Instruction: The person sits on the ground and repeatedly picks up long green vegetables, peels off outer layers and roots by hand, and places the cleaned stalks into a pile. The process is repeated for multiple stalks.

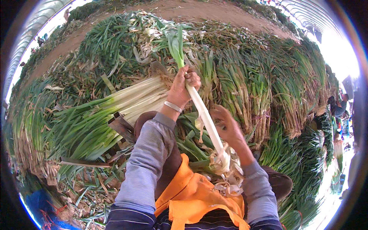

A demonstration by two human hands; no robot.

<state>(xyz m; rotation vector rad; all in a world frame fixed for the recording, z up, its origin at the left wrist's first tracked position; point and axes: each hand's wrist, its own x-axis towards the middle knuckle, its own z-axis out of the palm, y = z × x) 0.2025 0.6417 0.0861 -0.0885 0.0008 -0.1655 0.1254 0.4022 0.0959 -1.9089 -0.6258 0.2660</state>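
Note:
My left hand (184, 83) is closed around a long Welsh onion (205, 115), near where its white stalk turns into green leaves. The stalk slants down to the right across my lap, its lower end among pale, papery peeled skins (222, 164). A thin strip of dry skin (200, 128) hangs from its side. Beside the stalk, my right hand (225, 123) is blurred, with its fingers curved and apart; nothing shows in it. To the left, a pile of cleaned white-stemmed onions (143, 97) rests on a metal frame (123, 126), roots towards my left hand.
Rows of untrimmed onion bundles (235, 86) lie ahead and to the right. A leafy heap (106, 40) stands beyond the frame. Leaf scraps (89, 189) litter the ground at lower left. An orange apron (198, 198) covers my lap. Another person (340, 105) is far right.

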